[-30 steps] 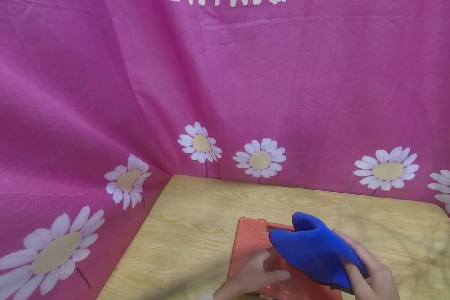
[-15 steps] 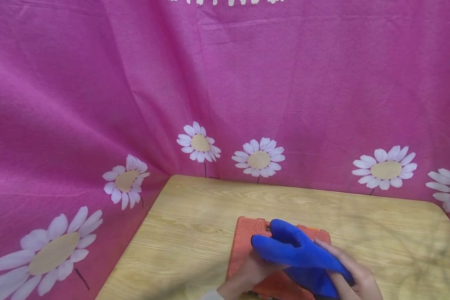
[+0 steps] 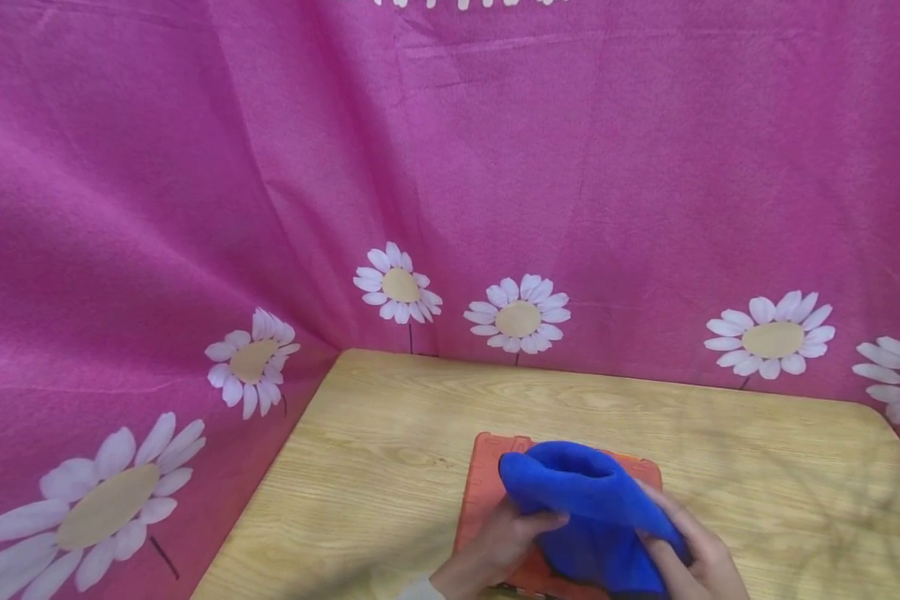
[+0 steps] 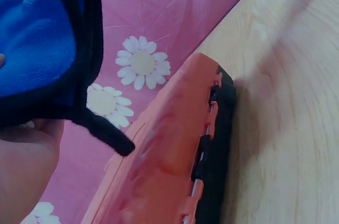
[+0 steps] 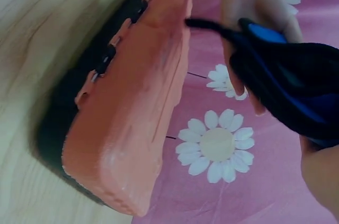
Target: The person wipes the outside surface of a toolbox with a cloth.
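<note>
Above a rectangular orange case (image 3: 482,483) with a black base, on a pale wood-grain table (image 3: 390,458), a curved blue fabric piece with black edging (image 3: 592,521); the left hand (image 3: 501,537) pinches its left side, the right hand (image 3: 693,554) grips its right.

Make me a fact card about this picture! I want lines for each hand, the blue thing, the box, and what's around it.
Left hand: holds the blue cloth, thumb in front
Right hand: grips the cloth's other side
Blue thing: soft-looking cloth with black edging, held up
Box: orange top, black bottom, on the table
Table: light wood pattern
Backdrop: pink sheet with white flowers
</note>
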Demonstrator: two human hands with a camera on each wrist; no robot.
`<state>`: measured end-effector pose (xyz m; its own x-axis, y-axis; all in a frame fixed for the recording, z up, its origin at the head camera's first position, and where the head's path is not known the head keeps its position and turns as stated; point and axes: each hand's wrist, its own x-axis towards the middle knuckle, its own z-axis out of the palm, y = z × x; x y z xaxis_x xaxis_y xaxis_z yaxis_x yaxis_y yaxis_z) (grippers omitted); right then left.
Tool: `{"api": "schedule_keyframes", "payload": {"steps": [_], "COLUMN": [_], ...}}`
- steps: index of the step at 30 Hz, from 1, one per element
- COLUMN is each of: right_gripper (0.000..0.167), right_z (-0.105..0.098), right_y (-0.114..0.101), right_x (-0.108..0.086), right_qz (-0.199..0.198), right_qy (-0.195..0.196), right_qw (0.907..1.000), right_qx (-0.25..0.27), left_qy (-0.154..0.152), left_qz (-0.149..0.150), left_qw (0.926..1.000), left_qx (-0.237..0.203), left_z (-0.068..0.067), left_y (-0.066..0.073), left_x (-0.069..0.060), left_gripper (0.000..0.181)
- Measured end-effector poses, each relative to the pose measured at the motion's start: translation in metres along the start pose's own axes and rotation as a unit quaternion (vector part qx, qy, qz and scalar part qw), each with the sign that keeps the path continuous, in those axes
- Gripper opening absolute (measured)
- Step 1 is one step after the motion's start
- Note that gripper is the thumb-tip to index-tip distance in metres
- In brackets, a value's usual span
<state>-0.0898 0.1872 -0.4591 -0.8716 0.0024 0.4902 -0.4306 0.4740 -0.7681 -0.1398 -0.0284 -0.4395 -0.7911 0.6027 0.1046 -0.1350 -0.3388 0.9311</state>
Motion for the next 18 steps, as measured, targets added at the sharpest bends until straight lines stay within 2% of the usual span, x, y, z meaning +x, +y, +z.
{"api": "schedule_keyframes", "payload": {"steps": [1,2,4,7,10,12,15,18], "right_gripper": [0.045,0.043,0.042,0.041,0.04,0.039,0.04,0.041], "right_z": [0.001,0.002,0.004,0.007,0.008,0.008,0.009,0.013], "right_y": [0.001,0.003,0.008,0.018,0.029,0.037,0.051,0.069], "right_x": [-0.001,-0.001,-0.003,-0.005,-0.005,-0.006,-0.007,-0.012], "right_qz": [0.01,0.02,0.033,0.059,0.086,0.097,0.082,0.037], "right_qy": [0.005,0.007,0.01,0.01,0.007,-0.002,-0.005,0.023], "right_qw": [0.9999,0.9998,0.9994,0.998,0.996,0.9952,0.9965,0.9974], "right_qx": [-0.006,-0.006,0.001,0.02,0.022,0.011,-0.019,-0.058], "left_qy": [0.014,0.027,0.027,0.037,0.069,0.103,0.145,0.183], "left_qz": [0.002,0.009,0.015,0.004,-0.023,-0.034,-0.044,-0.036], "left_qw": [0.9999,0.9996,0.9992,0.9978,0.9945,0.9915,0.9861,0.9799], "left_qx": [0.001,-0.005,-0.025,-0.054,-0.075,-0.072,-0.069,-0.071], "left_z": [-0.01,-0.016,-0.026,-0.03,-0.029,-0.03,-0.031,-0.033], "left_y": [-0.023,-0.038,-0.056,-0.057,-0.05,-0.048,-0.047,-0.047], "left_x": [0.007,0.013,0.018,0.017,0.015,0.015,0.015,0.015], "left_gripper": [0.049,0.054,0.056,0.053,0.057,0.059,0.062,0.062]}}
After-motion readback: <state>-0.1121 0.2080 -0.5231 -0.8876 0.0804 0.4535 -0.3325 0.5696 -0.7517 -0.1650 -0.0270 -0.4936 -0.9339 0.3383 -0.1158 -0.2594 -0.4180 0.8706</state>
